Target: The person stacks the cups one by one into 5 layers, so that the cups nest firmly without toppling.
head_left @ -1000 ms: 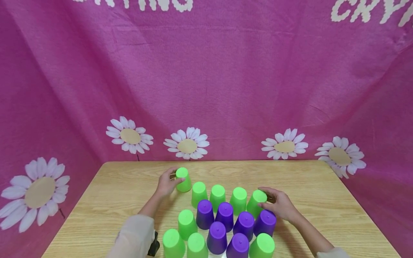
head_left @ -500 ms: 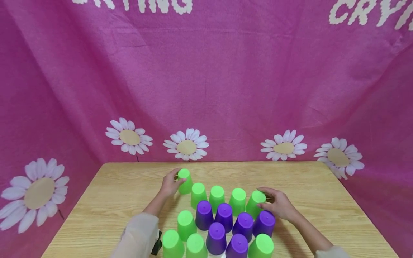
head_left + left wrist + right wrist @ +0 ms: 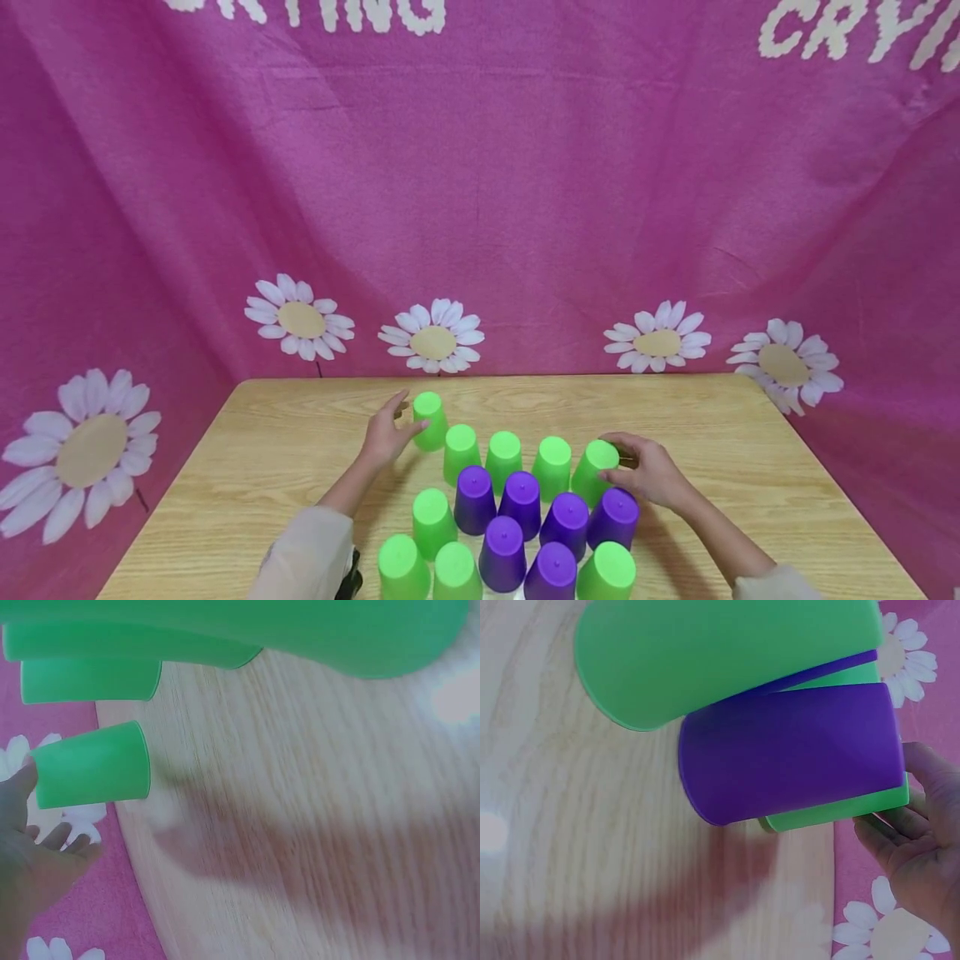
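Upside-down plastic cups stand on the wooden table. At the far left is a green cup (image 3: pixel 429 422), upright on its rim. My left hand (image 3: pixel 384 435) is beside it with fingers spread and off its wall, the thumb tip overlapping the cup's side. In the left wrist view, a gap shows between the fingers of that hand (image 3: pixel 45 851) and the same cup (image 3: pixel 94 766). My right hand (image 3: pixel 647 473) grips the rightmost green cup (image 3: pixel 595 475) of the back row, thumb in front and fingers behind. A purple cup (image 3: pixel 791 754) partly hides it in the right wrist view.
Three more green cups (image 3: pixel 505 457) make up that back row. Purple cups (image 3: pixel 502 554) stand close together in front, with green cups (image 3: pixel 433 525) at the left and one green cup (image 3: pixel 607 573) at the front right. A pink cloth (image 3: pixel 480 208) with daisies hangs behind the table (image 3: pixel 225 500).
My left hand first moved the far-left green cup slightly right and nearer the row, then let go and drew back left. My right hand has stayed at its cup.
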Motion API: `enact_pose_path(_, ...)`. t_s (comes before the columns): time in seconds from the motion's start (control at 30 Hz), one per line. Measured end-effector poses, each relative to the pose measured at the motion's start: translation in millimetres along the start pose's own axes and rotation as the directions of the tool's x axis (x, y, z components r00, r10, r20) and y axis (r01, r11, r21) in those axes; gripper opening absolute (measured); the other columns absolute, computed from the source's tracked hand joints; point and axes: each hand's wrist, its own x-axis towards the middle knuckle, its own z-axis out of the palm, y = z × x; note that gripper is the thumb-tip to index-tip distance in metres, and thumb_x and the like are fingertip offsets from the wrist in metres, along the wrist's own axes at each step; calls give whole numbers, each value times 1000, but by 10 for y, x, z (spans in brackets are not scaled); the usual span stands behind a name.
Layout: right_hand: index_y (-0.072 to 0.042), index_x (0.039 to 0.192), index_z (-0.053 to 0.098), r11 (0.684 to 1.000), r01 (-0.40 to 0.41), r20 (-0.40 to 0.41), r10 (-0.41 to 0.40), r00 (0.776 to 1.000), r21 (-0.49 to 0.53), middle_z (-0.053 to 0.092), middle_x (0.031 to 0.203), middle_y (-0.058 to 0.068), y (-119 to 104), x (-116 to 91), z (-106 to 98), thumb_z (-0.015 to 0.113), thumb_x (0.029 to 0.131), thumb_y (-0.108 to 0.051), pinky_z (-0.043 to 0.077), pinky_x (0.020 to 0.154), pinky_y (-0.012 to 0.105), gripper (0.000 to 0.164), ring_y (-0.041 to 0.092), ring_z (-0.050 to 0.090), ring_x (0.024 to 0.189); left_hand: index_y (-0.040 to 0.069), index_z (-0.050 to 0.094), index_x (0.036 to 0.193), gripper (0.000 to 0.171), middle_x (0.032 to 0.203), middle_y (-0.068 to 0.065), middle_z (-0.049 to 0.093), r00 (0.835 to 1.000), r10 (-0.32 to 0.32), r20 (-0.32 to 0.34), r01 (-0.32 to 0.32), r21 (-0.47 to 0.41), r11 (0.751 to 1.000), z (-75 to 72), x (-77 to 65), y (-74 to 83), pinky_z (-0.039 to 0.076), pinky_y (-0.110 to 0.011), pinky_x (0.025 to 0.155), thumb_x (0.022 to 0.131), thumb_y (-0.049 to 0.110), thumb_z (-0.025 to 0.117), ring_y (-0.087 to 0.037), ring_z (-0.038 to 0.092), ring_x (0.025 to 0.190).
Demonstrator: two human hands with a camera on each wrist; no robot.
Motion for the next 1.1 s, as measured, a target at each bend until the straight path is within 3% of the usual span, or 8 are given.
enact_pose_path(0.23,10,111,57,999,35,-58,-37,998,-42,65,103,21,-34,25,-105,74,75,-6,55,78,26,43,30,65,95,-6,43,132,55,131,-29,48,997,65,-49,-68,-59,996,-100,-142,34,37,-54,103,85,12,65,-46,45,122)
enact_pose_path(0.47,11,112,56,997,37,-94,-44,995,-70,65,104,22,-88,23,-186,72,76,-4,55,79,26,42,16,65,94,-3,47,131,51,131,-26,50,996,61,-60,-66,-89,994,-172,-307,-9,39,-54,101,86,13,65,-43,46,122)
enact_pose_path(0.8,13,114,53,993,77,-139,-89,986,-93,64,105,27,-293,130,-285,71,78,-2,55,80,38,43,40,63,97,-4,51,127,47,130,-22,53,997,67,-39,-70,-105,992,-309,-553,-76,41,-52,100,86,15,65,-39,48,121)
enact_pose_path(1.1,11,116,54,991,97,-155,-111,982,-92,64,107,27,-419,285,-293,69,80,-2,54,83,40,41,41,62,101,-1,53,126,45,129,-19,55,998,47,-29,-51,-160,986,-401,-771,-112,42,-49,101,86,16,65,-36,50,120)
